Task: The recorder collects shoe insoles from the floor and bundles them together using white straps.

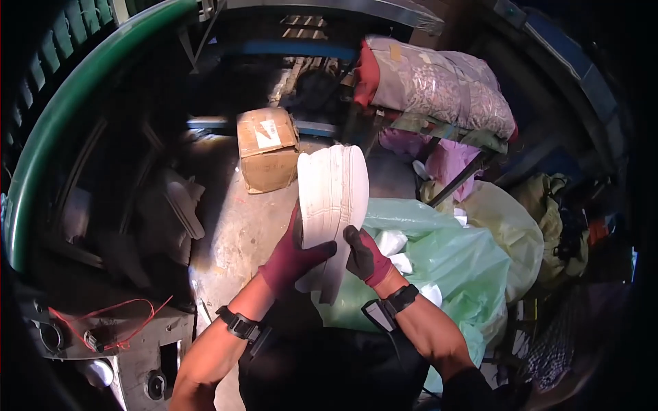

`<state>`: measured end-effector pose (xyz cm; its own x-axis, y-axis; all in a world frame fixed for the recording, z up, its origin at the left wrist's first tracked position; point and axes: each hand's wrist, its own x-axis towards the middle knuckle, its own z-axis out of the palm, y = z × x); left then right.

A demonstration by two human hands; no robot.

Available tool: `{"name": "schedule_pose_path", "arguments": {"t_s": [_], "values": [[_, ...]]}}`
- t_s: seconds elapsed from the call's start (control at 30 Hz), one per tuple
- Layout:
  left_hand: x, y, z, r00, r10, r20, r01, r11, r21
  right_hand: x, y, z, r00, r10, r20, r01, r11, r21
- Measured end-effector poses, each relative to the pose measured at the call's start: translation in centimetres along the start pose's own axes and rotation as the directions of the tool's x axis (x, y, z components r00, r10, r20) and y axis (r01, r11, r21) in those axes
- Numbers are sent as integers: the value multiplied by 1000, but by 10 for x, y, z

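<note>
In front of my body I hold up white shoe soles, lying against each other in a small stack with the rounded ends pointing up. My left hand, in a maroon and black glove, is wrapped round the lower left side, its thumb across the front. From the lower right, my gloved right hand grips the edge with thumb and fingers. Part of its fingers is hidden behind the soles. Just beyond my right hand lies a big translucent green plastic bag with white pieces in it.
A taped cardboard box stands on the floor ahead. Far right, a wrapped patterned bundle rests on a metal frame. A yellowish bag lies beside the green one. A thick green pipe curves along the left; red cord lies near left.
</note>
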<state>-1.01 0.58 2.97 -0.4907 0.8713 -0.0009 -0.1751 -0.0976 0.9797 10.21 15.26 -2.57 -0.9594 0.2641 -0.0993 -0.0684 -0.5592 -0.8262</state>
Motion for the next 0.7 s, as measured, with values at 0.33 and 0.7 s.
{"name": "schedule_pose_path", "arguments": {"t_s": [0.33, 0.7], "values": [[27, -103, 25, 999, -33, 1, 19, 538, -843, -21, -107, 58, 946, -244, -214, -16, 623, -782], [32, -56, 64, 989, -2, -146, -87, 796, -600, -61, -120, 15, 989, -90, -116, 36, 914, -405]]}}
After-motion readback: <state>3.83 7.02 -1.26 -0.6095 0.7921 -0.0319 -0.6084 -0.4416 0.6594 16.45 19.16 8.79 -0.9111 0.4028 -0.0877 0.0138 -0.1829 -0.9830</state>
